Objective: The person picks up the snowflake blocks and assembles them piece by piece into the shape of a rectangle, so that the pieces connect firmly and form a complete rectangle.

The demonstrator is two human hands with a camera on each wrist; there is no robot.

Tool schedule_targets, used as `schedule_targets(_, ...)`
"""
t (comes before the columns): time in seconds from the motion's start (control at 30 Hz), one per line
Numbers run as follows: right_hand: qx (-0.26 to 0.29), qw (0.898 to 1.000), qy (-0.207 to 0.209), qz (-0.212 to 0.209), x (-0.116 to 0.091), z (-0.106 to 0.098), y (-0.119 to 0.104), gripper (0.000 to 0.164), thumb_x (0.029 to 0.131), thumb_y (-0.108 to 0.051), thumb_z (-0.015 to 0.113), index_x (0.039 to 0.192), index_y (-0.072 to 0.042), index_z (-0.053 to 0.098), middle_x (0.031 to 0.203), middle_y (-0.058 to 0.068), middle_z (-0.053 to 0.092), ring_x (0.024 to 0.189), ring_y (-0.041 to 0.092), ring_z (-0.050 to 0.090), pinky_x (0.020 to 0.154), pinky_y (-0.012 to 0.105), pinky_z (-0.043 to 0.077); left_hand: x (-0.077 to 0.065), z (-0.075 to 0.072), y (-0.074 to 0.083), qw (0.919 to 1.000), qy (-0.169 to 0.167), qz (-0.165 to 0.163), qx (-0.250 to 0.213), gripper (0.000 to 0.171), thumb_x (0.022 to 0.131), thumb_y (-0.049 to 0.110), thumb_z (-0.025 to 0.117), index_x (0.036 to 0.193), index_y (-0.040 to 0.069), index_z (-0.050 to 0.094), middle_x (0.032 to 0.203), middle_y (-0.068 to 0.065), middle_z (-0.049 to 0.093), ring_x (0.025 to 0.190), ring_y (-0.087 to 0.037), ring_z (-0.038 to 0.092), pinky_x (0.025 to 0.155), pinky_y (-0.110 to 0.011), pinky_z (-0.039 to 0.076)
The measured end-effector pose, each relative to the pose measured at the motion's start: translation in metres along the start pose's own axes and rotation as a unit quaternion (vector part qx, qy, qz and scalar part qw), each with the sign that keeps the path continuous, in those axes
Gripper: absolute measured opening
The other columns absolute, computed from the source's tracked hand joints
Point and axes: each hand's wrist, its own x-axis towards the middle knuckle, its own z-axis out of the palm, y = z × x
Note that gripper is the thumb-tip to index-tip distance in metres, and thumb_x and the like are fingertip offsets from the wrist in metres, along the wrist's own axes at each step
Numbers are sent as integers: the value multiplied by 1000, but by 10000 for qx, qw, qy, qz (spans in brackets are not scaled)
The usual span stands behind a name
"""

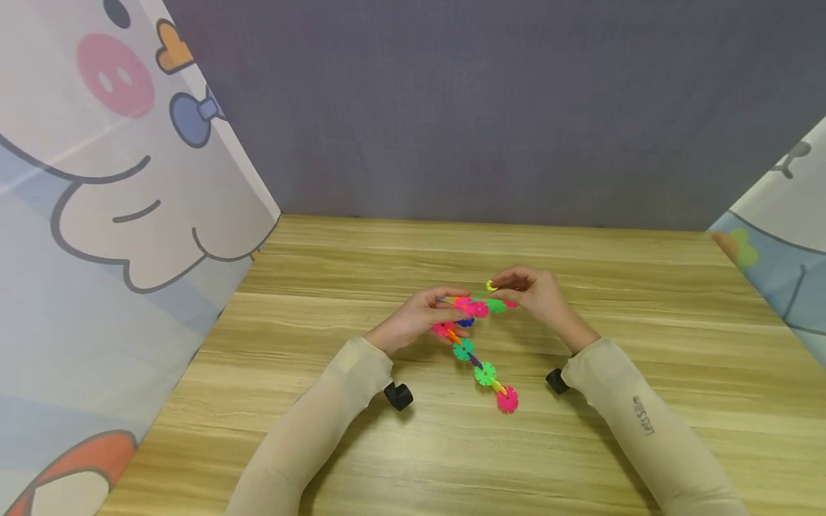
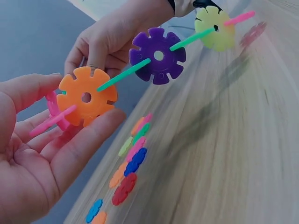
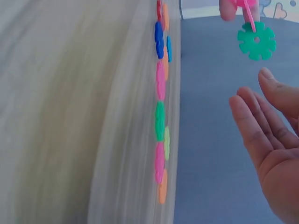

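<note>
My left hand [image 1: 413, 319] pinches one end of a chain of flower-shaped notched plastic discs. The orange disc [image 2: 88, 97] is between its thumb and fingers. From there the chain slants down towards me through a purple disc [image 2: 158, 56] and a yellow disc [image 2: 215, 29] to a pink disc [image 1: 508, 399] at its low end. A green disc [image 3: 257, 41] hangs at the held end, linked to a pink one. Close beside it is my right hand [image 3: 275, 126], its thumb and fingers apart with nothing seen between them.
Loose discs lie in rows on the wooden table [image 1: 413, 444] behind the hands, among them a blue disc [image 2: 135, 162], a red disc [image 2: 124, 188] and a green disc [image 3: 160, 121]. A grey panel [image 1: 452, 115] rises at the back, and a cartoon-print sheet [image 1: 77, 236] hangs at left.
</note>
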Motion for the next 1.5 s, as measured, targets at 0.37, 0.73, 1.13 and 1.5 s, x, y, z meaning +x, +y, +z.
schedule_targets(0.37,-257,9995,61,200,5,-15,14,33,84,1,78,113,11,66,104,26,70,84,9,67,69,17,53,-4,-5,-4,9997,222,11,-38,47,101,3,55,146,2,43,115,-35,63,89,-26,73,71,-40,61)
schedule_targets(0.73,-874,9952,-137,418,9,-25,28,34,83,3,78,113,12,65,104,26,69,93,38,66,72,20,52,-7,-8,-6,9993,332,104,-107,45,101,3,55,145,2,44,115,-38,61,87,-23,73,72,-39,61)
schedule_targets(1.13,-1502,9814,-853,835,20,-28,37,45,75,-6,87,113,9,67,97,19,70,86,27,65,71,29,52,-10,-8,-6,9989,417,84,-181,44,102,4,52,145,1,43,105,-34,66,83,-19,72,71,-37,60)
schedule_targets(1.5,-1938,9646,-1452,1045,29,-24,34,37,78,-10,85,108,7,73,99,16,72,87,25,62,75,35,52,-11,-10,-9,9990,415,40,-161,46,102,6,52,146,2,42,109,-34,65,87,-21,73,75,-40,60)
